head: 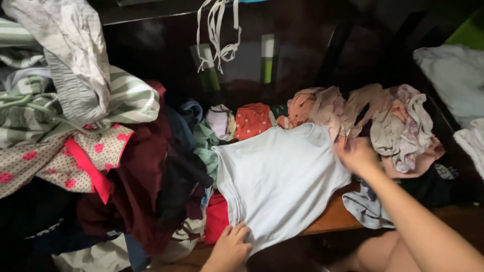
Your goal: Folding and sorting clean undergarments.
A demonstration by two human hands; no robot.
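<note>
The left hand lies nearest, fingers pressed flat and released on the bottom hem of the pale blue sleeveless cotton top; the top is spread on the brown wooden table, its long axis running from that hand up to the neckline; the right hand rests at its far right edge, blurred, so its grip cannot be told; beyond, crumpled pink and beige clothes sit heaped; a dark red garment covers the table's left.
</note>
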